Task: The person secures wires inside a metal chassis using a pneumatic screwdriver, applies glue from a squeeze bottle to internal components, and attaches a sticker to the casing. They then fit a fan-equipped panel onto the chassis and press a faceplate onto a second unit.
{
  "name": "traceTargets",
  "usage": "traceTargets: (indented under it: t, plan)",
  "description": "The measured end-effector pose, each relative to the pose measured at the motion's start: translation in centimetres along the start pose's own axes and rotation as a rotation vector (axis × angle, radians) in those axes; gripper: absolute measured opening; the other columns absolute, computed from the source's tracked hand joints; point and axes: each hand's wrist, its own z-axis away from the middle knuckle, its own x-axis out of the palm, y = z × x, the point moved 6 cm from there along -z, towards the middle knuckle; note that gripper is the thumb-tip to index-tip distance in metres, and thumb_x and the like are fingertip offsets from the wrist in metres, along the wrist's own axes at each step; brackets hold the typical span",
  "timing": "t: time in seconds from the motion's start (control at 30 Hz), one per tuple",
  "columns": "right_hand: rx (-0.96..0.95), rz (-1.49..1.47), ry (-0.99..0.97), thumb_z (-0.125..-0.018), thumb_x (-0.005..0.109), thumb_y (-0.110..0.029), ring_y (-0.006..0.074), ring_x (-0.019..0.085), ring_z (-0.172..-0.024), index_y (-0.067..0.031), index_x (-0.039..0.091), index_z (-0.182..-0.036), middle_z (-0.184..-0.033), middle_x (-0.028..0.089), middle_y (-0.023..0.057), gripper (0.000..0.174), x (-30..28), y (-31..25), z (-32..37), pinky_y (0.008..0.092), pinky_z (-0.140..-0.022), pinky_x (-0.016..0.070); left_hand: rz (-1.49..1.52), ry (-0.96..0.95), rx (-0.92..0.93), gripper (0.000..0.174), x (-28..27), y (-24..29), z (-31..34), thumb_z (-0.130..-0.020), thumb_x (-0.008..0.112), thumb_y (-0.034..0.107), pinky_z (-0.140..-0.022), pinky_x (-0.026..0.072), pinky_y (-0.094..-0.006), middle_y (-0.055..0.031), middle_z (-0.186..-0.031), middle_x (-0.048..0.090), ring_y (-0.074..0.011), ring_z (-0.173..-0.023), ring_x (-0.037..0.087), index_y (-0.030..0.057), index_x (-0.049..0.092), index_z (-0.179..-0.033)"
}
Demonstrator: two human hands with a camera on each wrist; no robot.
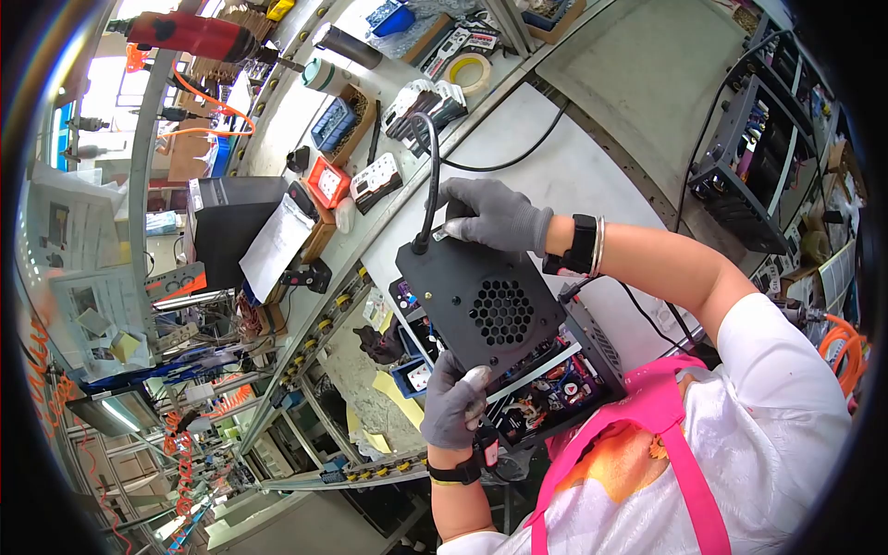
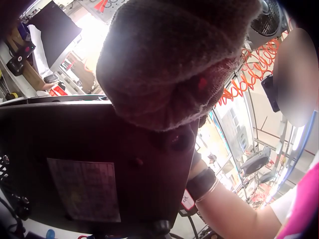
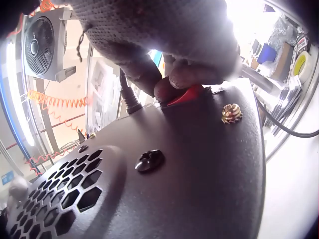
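Note:
A black metal case (image 1: 462, 287) with a honeycomb vent (image 1: 502, 312) is tilted up over an open chassis (image 1: 555, 393) full of circuit boards and wires. My left hand (image 1: 453, 407), in a grey glove, grips its near edge with the thumb on top. My gloved right hand (image 1: 497, 213) holds the far corner, fingers bent over the edge. In the right wrist view its fingertips touch a red piece (image 3: 187, 95) at the rim, beside a thick black cord (image 3: 129, 97). A pale label (image 2: 85, 189) shows on the case in the left wrist view.
The white worktop (image 1: 499, 139) lies beyond the case, with a roll of tape (image 1: 467, 72) and small parts bins (image 1: 330, 182) at its far side. A red power driver (image 1: 185, 35) hangs at upper left. More open chassis (image 1: 745, 157) stand to the right.

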Motion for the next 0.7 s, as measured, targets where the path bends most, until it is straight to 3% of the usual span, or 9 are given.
traceTargets:
  t: [0.43, 0.53, 0.63, 0.7]
  plan:
    - [-0.039, 0.28, 0.053, -0.08, 0.06, -0.012, 0.0304, 0.063, -0.083, -0.006, 0.055, -0.109, -0.089, 0.065, 0.014, 0.031, 0.5, -1.5, 0.3, 0.038, -0.075, 0.0499, -0.021, 0.0, 0.014, 0.029, 0.2, 0.1, 0.2, -0.075, 0.064, 0.006, -0.031, 0.0225, -0.0165, -0.0128, -0.076, 0.059, -0.0041, -0.035, 0.03, 0.0049, 0.05, -0.1]
    - [-0.189, 0.459, 0.138, -0.079, 0.059, -0.014, 0.029, 0.063, -0.076, -0.002, 0.056, -0.104, -0.08, 0.063, 0.0138, 0.027, 0.8, -2.6, 0.6, 0.0391, -0.066, 0.0498, -0.011, 0.001, 0.013, 0.028, 0.2, 0.1, 0.2, -0.075, 0.064, 0.005, -0.031, 0.0224, -0.0167, -0.0106, -0.078, 0.059, -0.004, -0.035, 0.03, 0.0048, 0.05, -0.1]
    - [-0.278, 0.64, 0.171, -0.077, 0.059, -0.015, 0.0306, 0.062, -0.077, -0.0016, 0.055, -0.101, -0.085, 0.061, 0.0135, 0.028, 1.4, -3.3, 0.7, 0.0416, -0.066, 0.0496, -0.012, -0.006, 0.018, 0.028, 0.3, 0.1, 0.3, -0.075, 0.063, 0.004, -0.031, 0.0223, -0.0169, -0.0078, -0.08, 0.059, -0.004, -0.035, 0.03, 0.0048, 0.05, -0.1]
    - [-0.138, 0.776, 0.129, -0.078, 0.058, -0.016, 0.0309, 0.062, -0.078, -0.0032, 0.055, -0.103, -0.088, 0.06, 0.0132, 0.029, 1.4, -3.8, 0.7, 0.0416, -0.068, 0.0498, -0.011, 0.008, 0.014, 0.027, 0.2, 0.1, 0.3, -0.075, 0.063, 0.004, -0.031, 0.0223, -0.017, -0.0066, -0.081, 0.058, -0.0039, -0.035, 0.03, 0.0049, 0.05, -0.099]
